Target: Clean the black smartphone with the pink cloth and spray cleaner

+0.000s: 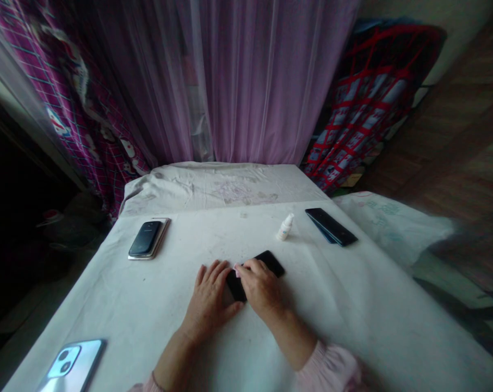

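Before me hangs a sheer purple curtain (254, 81), and to its left a magenta checked cloth (81, 109) with printed figures. To my right I see a red-gridded printed fabric (364, 114) and a whitish, plastic-looking sheet (393, 223) with green markings. A glossy pale-blue phone (78, 370) lies camera side up at my near left on the white tablecloth (214, 234).

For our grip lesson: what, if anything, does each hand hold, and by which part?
Right hand: small pink cloth, pinched at fingertips, part unclear. Left hand: spread around black phone's left end, apparently steadying it.

Right grip (261, 284) holds pink cloth (237, 270) on phone (273, 262).
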`<state>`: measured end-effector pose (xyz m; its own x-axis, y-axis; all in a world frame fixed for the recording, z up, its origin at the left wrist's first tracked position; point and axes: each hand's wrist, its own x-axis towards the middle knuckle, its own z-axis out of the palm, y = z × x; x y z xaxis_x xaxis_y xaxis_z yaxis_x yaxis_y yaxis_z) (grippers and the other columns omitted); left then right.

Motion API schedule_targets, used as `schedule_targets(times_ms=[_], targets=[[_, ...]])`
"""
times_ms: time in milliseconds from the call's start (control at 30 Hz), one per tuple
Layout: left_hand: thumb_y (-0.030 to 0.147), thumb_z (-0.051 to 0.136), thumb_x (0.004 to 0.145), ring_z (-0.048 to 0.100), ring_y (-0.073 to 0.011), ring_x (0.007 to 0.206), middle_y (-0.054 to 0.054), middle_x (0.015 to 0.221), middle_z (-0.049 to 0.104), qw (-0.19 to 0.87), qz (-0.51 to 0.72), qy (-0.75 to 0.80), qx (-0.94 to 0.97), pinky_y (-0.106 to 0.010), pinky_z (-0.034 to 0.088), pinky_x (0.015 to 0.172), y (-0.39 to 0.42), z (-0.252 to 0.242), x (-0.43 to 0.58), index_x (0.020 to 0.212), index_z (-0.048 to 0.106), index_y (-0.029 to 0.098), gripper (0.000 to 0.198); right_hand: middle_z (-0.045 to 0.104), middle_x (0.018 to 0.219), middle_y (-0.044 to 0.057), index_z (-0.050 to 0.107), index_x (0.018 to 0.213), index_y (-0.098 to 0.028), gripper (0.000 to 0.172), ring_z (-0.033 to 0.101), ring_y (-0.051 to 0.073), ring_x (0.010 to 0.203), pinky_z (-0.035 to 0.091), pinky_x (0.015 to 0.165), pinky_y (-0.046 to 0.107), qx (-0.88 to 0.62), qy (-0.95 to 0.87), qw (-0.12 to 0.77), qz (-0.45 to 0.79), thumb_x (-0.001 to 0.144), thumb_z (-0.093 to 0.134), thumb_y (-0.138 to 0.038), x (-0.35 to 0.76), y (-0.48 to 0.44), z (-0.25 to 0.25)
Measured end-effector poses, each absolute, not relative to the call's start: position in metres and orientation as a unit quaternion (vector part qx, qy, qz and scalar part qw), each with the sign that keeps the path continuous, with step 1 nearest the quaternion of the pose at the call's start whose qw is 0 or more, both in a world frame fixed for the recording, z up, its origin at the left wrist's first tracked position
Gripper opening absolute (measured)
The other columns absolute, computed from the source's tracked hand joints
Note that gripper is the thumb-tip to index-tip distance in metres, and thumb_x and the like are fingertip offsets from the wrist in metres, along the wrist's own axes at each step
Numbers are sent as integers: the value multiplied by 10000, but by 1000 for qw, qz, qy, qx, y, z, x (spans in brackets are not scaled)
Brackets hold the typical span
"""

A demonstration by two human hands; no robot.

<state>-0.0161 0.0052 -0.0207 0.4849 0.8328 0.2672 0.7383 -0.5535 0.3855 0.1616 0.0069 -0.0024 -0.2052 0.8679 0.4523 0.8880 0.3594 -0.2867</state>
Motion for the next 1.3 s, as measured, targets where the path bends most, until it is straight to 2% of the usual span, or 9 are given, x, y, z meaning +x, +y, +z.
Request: schedule_targets(times_ms=[367,533,700,1067,1300], targets=[[483,714,749,410,-365,1356,-146,1427,512,111,226,467,848,-625,220,1134,3,-17,-14,1324,485,210,676,677,842,74,760,966,-207,291,603,184,747,452,688,280,-671,-667,318,-57,940,470,-205,220,29,-12],[433,762,690,412,-388,1351,-184,1412,513,96,238,489,833,-626,262,1119,2,-20,-11,1238,518,176,653,678,857,64,745,1006,-232,268,610,181,785,458,723,270,-632,-714,299,-21,933,495,-169,189,19,-8],[425,756,700,430,-381,1341,-172,1389,537,84,246,493,831,-619,286,1112,2,-21,-11,1225,524,200,617,669,836,40,738,986,-262,237,607,179,813,465,746,270,-584,-760,285,17,925,533,-160,150,4,-2],[434,748,703,425,-373,1345,-171,1396,537,90,230,492,835,-607,272,1121,3,-16,-11,1219,525,174,619,679,855,64,747,987,-201,247,613,172,771,445,708,258,-681,-665,302,-51,931,507,-179,218,24,-8],[439,752,705,425,-370,1347,-178,1394,540,89,231,489,837,-605,276,1117,4,-17,-12,1237,530,175,634,666,839,45,734,967,-237,215,603,179,804,455,731,267,-604,-738,302,5,909,552,-139,168,7,-1]])
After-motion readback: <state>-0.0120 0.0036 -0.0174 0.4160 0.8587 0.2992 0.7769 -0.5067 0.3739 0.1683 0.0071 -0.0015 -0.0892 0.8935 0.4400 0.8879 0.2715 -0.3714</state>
